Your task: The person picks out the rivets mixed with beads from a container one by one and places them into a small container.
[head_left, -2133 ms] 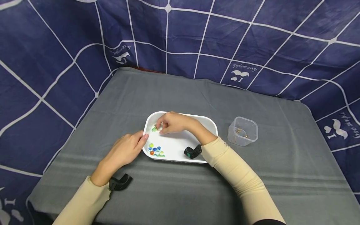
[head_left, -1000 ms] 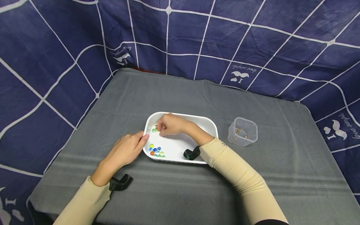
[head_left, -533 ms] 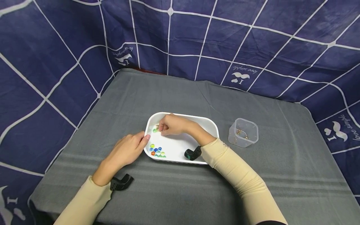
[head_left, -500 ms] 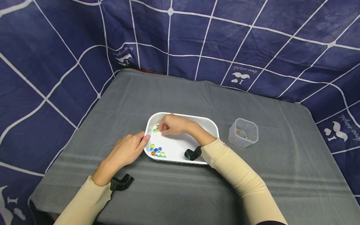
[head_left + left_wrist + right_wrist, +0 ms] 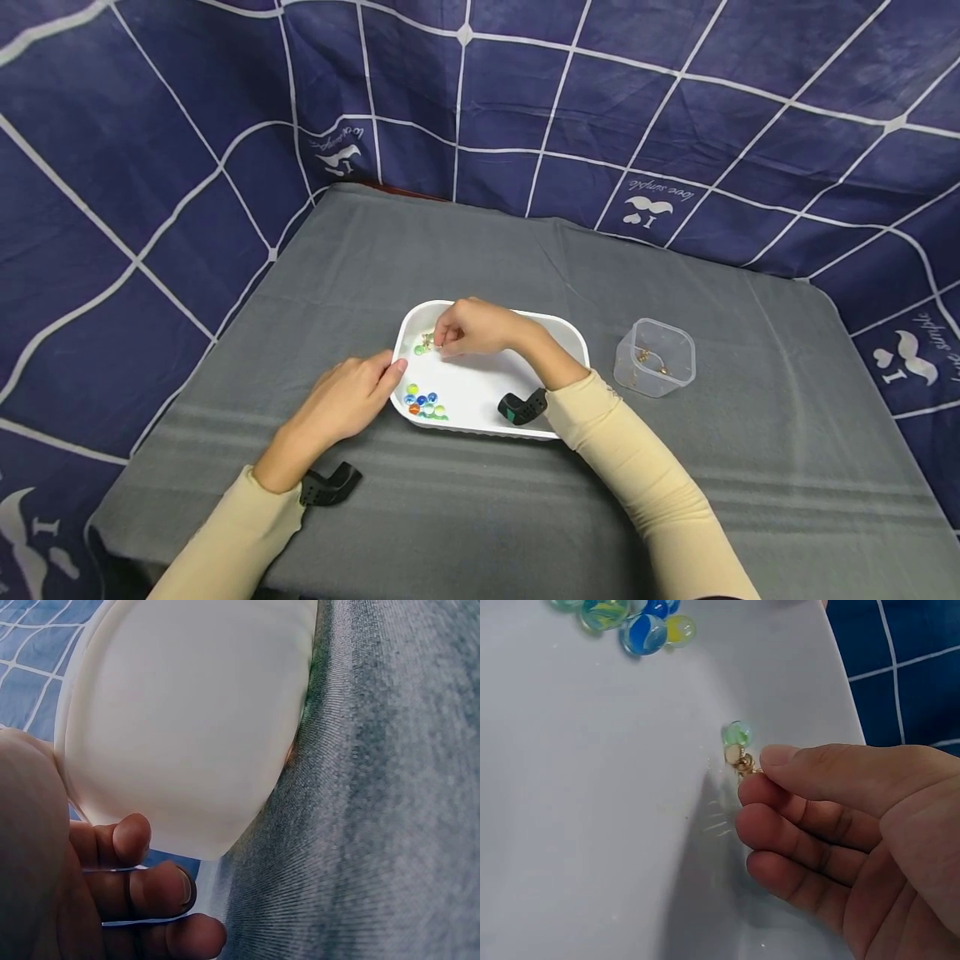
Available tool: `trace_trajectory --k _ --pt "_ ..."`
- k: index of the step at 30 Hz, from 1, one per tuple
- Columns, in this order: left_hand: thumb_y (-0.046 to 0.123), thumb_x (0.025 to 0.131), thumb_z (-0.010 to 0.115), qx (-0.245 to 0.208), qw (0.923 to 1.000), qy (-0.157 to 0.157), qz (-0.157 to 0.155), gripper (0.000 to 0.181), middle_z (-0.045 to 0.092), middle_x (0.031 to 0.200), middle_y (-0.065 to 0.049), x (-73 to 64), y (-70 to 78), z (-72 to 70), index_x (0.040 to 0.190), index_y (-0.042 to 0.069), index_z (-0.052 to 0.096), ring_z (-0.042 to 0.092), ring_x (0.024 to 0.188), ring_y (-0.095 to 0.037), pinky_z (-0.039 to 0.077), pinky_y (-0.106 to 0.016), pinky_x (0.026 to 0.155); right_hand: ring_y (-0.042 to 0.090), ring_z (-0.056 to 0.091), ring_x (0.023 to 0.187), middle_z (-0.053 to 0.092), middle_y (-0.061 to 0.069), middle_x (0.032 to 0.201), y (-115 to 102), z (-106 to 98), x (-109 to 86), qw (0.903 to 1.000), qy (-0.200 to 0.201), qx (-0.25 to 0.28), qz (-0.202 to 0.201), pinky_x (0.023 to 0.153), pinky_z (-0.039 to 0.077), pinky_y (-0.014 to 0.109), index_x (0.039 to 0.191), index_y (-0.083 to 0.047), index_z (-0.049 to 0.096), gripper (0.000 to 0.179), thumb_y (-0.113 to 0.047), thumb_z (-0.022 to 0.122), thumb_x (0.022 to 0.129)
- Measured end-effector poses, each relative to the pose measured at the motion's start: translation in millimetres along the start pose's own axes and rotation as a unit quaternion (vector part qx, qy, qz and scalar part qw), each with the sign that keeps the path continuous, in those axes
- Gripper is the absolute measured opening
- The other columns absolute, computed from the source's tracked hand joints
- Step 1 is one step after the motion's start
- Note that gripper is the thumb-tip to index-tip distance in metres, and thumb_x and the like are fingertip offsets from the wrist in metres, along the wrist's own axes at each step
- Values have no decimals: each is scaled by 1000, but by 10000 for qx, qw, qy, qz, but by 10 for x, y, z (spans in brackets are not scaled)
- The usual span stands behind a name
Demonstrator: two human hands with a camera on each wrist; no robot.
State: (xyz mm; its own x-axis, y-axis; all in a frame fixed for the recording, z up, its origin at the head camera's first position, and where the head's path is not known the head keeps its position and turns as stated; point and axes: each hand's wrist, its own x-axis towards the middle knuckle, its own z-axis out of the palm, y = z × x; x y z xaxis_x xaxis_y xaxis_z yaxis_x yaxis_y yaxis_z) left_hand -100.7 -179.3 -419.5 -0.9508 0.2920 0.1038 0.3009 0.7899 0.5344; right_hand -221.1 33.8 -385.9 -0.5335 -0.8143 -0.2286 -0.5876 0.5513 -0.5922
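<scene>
My left hand [image 5: 348, 396] grips the left rim of a white tray [image 5: 480, 387], thumb over the edge. In the left wrist view the fingers [image 5: 157, 889] curl below the tray's outer wall [image 5: 187, 712]. Inside the tray, my right hand [image 5: 480, 327] pinches a small gold-coloured trinket [image 5: 744, 762] between thumb and forefinger; the fingertips partly hide it. A pale green marble [image 5: 737, 733] touches or nearly touches the gold piece. Several coloured glass marbles [image 5: 422, 401] lie grouped in the tray's near left corner.
A clear plastic box [image 5: 655, 358] stands right of the tray, with several small gold pieces [image 5: 643, 356] inside. Grey cloth [image 5: 480, 508] covers the table. A blue curtain with white lines [image 5: 510, 100] hangs behind and at both sides.
My right thumb and fingers, spread over the gold pieces two seconds ago, have come together and shifted slightly right in the tray. The left hand keeps its grip. The head view has drifted slightly.
</scene>
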Motion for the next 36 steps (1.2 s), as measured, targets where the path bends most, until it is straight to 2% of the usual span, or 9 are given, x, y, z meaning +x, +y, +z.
trace_trajectory --k 11,21,29,36 --pt "31 106 45 -46 10000 35 -8 31 48 62 0 -3 2 7 83 13 57 47 59 -20 35 -37 51 6 59 68 67 -4 75 0 -36 -32 9994 155 259 -158 67 47 21 92 -6 72 5 -4 71 87" --pt "32 106 44 -21 10000 5 -23 32 52 66 -1 5 10 0 86 12 59 48 60 -21 37 -39 52 7 63 75 70 -1 82 5 -50 -51 9982 184 516 -254 70 50 21 97 -1 73 10 -3 70 88" --pt "30 106 45 -44 10000 -2 -9 30 53 67 -1 10 6 7 88 12 60 49 61 -21 38 -39 53 8 64 75 71 2 82 9 -83 -80 9941 371 903 -470 69 51 23 98 3 72 12 0 71 87" --pt "30 106 45 -90 10000 6 0 29 57 69 -1 8 12 -9 92 10 62 50 62 -21 39 -40 55 9 66 76 72 3 83 -26 -133 -117 9904 469 1230 -433 71 52 24 99 5 71 12 2 70 88"
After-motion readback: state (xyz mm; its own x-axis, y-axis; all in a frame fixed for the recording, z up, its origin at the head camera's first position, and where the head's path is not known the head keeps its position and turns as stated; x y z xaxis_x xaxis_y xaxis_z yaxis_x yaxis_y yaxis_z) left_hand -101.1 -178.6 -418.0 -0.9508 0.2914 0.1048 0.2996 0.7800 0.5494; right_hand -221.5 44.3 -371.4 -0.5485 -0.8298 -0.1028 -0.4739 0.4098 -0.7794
